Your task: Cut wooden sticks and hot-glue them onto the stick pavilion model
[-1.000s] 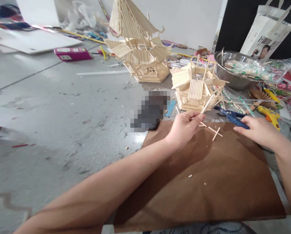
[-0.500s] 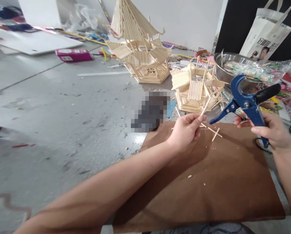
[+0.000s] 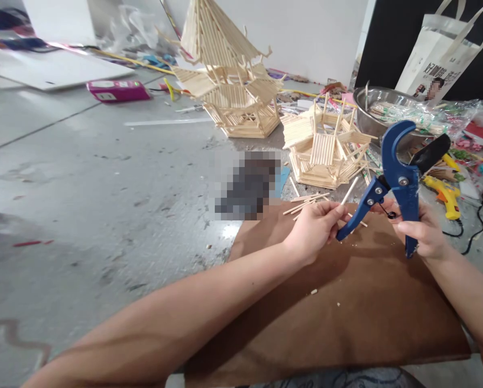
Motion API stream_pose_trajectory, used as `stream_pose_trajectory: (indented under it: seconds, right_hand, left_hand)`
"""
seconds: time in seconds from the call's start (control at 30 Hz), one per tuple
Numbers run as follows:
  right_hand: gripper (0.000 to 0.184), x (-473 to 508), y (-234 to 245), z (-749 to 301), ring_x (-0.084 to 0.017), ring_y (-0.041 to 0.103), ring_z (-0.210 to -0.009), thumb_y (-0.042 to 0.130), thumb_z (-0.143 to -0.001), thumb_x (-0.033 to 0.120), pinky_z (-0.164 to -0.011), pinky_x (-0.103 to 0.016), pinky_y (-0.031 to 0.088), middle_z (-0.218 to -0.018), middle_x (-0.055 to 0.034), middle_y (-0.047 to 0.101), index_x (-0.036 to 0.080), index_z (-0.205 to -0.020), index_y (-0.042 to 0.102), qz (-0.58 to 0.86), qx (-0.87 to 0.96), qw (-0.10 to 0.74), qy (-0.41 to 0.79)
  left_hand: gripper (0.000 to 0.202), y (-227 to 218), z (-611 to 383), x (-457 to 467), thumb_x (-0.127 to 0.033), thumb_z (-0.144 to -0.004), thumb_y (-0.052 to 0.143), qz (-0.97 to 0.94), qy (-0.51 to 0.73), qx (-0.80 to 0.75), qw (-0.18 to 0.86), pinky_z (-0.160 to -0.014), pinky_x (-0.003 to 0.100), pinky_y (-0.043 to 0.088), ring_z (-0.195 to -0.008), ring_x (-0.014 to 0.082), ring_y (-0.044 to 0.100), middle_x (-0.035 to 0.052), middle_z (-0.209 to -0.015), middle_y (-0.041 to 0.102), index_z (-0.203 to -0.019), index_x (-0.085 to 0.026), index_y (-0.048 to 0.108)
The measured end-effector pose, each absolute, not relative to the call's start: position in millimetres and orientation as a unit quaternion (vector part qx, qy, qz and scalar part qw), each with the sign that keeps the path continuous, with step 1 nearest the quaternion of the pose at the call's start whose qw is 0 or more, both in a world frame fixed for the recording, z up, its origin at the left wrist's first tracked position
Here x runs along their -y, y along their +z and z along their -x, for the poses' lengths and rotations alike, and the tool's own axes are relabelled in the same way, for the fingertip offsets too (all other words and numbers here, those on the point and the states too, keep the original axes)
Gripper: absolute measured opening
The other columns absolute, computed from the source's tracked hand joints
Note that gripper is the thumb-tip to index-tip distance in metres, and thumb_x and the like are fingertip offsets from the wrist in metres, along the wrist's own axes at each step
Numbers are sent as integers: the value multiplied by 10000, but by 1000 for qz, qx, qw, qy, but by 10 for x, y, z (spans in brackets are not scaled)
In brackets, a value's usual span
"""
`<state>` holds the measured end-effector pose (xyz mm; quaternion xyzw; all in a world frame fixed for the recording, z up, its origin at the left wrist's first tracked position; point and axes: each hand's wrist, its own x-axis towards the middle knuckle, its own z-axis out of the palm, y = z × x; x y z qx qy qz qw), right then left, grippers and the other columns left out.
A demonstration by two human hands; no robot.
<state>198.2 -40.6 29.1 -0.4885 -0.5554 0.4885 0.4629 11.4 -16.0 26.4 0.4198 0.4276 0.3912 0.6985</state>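
My left hand [image 3: 315, 226] pinches a thin wooden stick [image 3: 350, 192] that slants up to the right. Fingers closed round one handle, my right hand [image 3: 425, 229] holds a blue pipe cutter [image 3: 399, 161] with its handles spread and its curved jaw upward. The cutter's lower handle reaches close to my left fingertips; whether they touch I cannot tell. Several loose wooden sticks [image 3: 304, 202] lie by my left hand at the far edge of a brown board [image 3: 306, 334]. Just beyond stands a small open stick model [image 3: 323, 153] with upright posts.
A taller stick pagoda [image 3: 235, 91] stands farther back. To the right are a metal bowl [image 3: 360, 110] of wrapped sticks, a yellow glue gun [image 3: 447, 199] with a black cord and a white tote bag [image 3: 421, 59]. A purple pack [image 3: 118, 90] lies on the grey floor.
My right hand has brought the pipe cutter left and slightly down, closer to the stick. My left hand has shifted a little right and down, still pinching the stick. The glue gun is now uncovered.
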Motion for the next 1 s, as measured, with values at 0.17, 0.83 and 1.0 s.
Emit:
stream_pose_trajectory:
  seconds: [0.17,0.83,1.0]
  right_hand:
    - [233,465,144,-1860,-241,604,-920,589,-700,356,-869,-448,428,-919,-7,665,273,-918,597,402,577,500,505]
    - [252,480,144,-1686,-199,554,-1031,574,-693,187,-963,-470,367,-1044,-15,584,258,-917,481,343,531,513,581]
    - [285,504,210,-1665,-217,507,-1108,621,-658,186,-998,-508,304,-1099,2,565,283,-907,523,296,513,500,631]
  left_hand:
    - [204,245,-149,224,-249,-772,531,-420,401,-416,700,-355,159,215,-349,10,317,-44,-449,482,-645,-96,577]
    - [219,155,-110,142,-334,-715,592,-430,433,-409,678,-357,173,226,-361,30,330,-44,-458,491,-694,-116,605]
    - [192,239,-57,108,-294,-726,581,-449,462,-422,638,-382,163,240,-388,24,324,-48,-457,468,-661,-114,594]
